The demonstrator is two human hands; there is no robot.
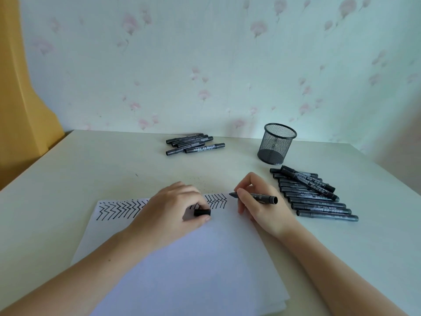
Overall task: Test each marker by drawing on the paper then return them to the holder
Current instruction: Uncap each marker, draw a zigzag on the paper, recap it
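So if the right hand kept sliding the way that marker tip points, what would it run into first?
The right hand aims its marker leftward along the top of the paper. First it would cross the zigzag marks, then probably meet the left hand holding the cap; heights are hard to judge.

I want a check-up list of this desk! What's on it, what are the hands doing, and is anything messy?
Surface: pale table, small dark specks beyond the paper.
Job's things: white paper with a row of black zigzags along its far edge; empty mesh holder; small pile of markers at the back; larger pile of markers on the right.
Clutter: nothing seen.
Grippers: left hand rests on the paper, pinching a black cap; right hand holds an uncapped marker, tip at the paper's far edge.
Cables: nothing seen.
Surroundings: floral wallpaper; yellow furniture at left.
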